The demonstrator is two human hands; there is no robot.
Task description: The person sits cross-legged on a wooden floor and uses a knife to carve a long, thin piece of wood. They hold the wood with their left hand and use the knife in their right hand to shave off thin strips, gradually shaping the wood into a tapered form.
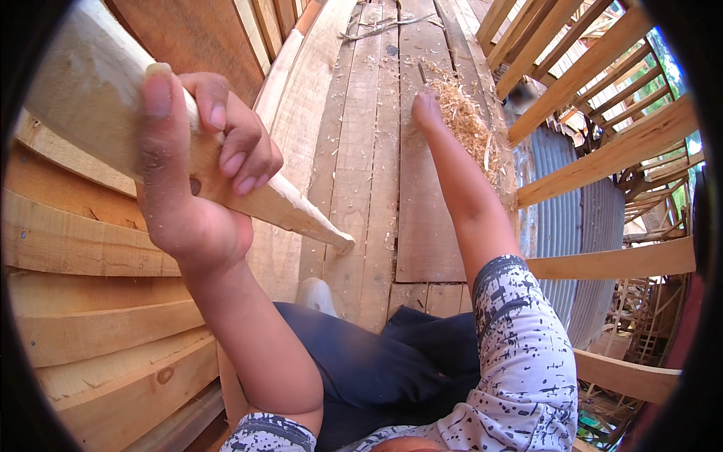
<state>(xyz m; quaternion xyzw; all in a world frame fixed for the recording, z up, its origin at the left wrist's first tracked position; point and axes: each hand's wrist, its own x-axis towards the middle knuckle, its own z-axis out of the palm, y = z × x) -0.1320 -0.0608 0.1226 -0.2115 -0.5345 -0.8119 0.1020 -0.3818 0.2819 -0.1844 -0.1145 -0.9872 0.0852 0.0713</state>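
My left hand (207, 143) is wrapped around a thick, pale, carved wooden pole (271, 207), its thumb raised along the upper side. The pole is broad at the upper left, close to the view, and tapers to a blunt tip low over the floorboards. Whether that tip touches the boards I cannot tell. Farther off, with the arm stretched forward, my right hand (427, 111) is closed just beside the heap of wood shavings (465, 113). A thin dark strip, perhaps a blade (422, 73), sticks out past its fingers; any handle is hidden.
Plank flooring (354, 143) runs ahead, with a wider brown board (429, 226) lying on it. A wall of overlapping planks (113, 324) stands close on the left. To the right are a wooden railing (610, 188) and corrugated metal sheets (557, 203). A thin stick (392, 26) lies far ahead.
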